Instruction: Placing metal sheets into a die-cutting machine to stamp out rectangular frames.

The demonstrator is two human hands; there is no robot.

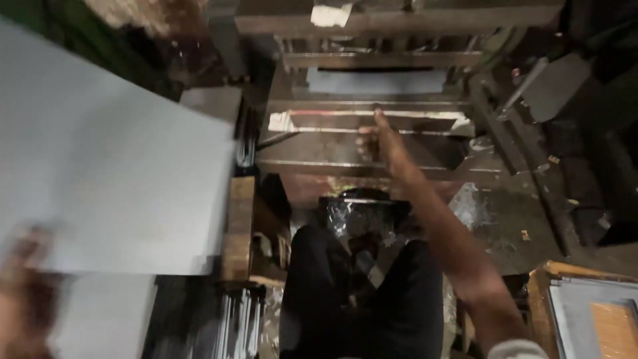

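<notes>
My left hand [23,286], blurred at the lower left, grips the near corner of a large pale grey sheet [113,166] that fills the left side of the head view. My right hand [380,143] is stretched forward to the dark metal press machine [372,86]; its index finger points up and touches a worn horizontal bar [319,121] with pale and reddish marks. It holds nothing. Another grey sheet [375,81] lies deeper inside the machine, behind the bars. My legs in dark trousers [359,299] show at the bottom centre.
A wooden block [238,226] stands beside the sheet, with a stack of thin metal edges [239,326] below it. Crumpled clear plastic [359,216] lies in front of my knees. A wooden tray with grey and orange sheets [591,312] sits at the lower right. Metal parts [551,86] lean at the right.
</notes>
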